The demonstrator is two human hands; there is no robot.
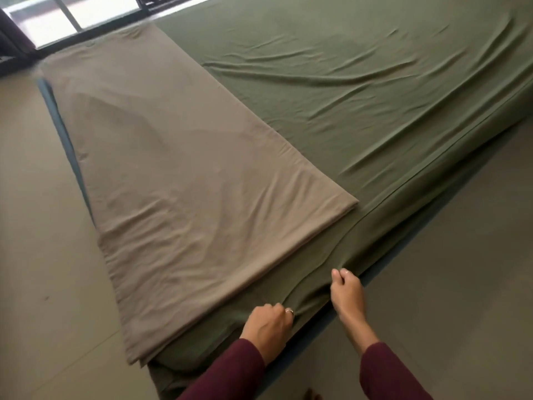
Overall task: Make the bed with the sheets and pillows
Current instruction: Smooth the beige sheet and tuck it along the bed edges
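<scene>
Low mattress (427,226) on floor (34,226), spanning frame from 6 o'clock to 1 o'clock. Fitted sheet (360,90) spread over mattress, filling centre to 2 o'clock. Folded sheet (173,180) lying on fitted sheet along its 9 o'clock side, running from 11 o'clock to 6 o'clock. Window (72,15) behind bed at 11 o'clock. Left hand (268,324) and right hand (347,293) at 5 o'clock, both on sheet at mattress edge, right of folded sheet's near end.
</scene>
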